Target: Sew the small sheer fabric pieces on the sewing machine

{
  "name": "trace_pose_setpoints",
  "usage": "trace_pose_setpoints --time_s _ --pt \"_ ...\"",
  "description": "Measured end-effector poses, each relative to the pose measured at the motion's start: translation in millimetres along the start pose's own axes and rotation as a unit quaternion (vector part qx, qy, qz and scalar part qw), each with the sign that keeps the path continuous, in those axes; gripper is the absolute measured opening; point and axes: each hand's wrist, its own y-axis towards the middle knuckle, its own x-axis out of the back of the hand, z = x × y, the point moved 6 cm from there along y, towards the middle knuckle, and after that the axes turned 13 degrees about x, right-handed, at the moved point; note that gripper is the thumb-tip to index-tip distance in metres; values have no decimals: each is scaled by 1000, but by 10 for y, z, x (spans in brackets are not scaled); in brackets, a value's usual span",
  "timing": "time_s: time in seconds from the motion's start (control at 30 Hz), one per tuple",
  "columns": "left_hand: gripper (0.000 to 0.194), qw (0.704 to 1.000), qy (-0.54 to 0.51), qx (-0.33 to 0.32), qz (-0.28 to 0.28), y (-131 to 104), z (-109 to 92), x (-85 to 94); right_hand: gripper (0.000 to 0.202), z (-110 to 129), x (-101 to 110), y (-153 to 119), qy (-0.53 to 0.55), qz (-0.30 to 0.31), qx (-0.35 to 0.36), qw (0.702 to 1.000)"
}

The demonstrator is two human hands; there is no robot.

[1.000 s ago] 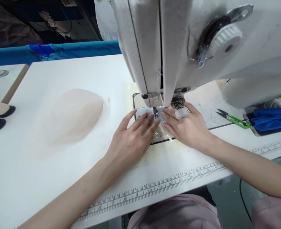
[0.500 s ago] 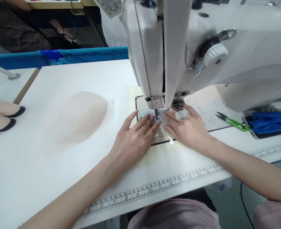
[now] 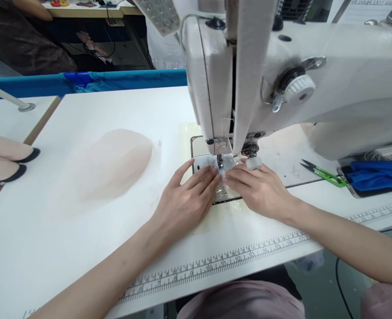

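Note:
My left hand (image 3: 187,195) lies flat at the left of the sewing machine's presser foot (image 3: 220,163), thumb spread and fingers stretched over the metal needle plate (image 3: 201,161). From the other side my right hand (image 3: 262,188) rests palm down, its fingers extended and its fingertips just right of the foot, close to the left fingertips. Something pale and see-through (image 3: 228,163) shows beside the foot; I cannot tell whether it is thin cloth. The white sewing machine (image 3: 212,84) stands over both hands and its thread knob partly covers the right fingers.
Green-handled thread snips (image 3: 325,174) lie at the right, beside blue cloth (image 3: 378,175) on a dark flat object. A printed ruler (image 3: 209,268) runs along the white table's front edge. Two beige cylindrical items with black bands (image 3: 14,173) lie far left. A co-worker's arm (image 3: 33,9) shows behind.
My right hand has slid a little left and toward me, so its fingertips sit nearer the left ones. The left hand barely moves. The view has shifted slightly.

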Motion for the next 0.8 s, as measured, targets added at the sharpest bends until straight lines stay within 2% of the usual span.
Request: trace_pose_setpoints --time_s 0.1,0.37,0.8 --pt "36 1000 -6 -9 8 0 -14 13 33 25 16 4 6 -5 10 1000" --pt "38 1000 -23 -3 17 7 -5 26 39 -35 0 -31 55 -6 -21 998" --pt "36 1000 1 0 10 35 8 8 42 -54 -40 -44 54 3 -25 998"
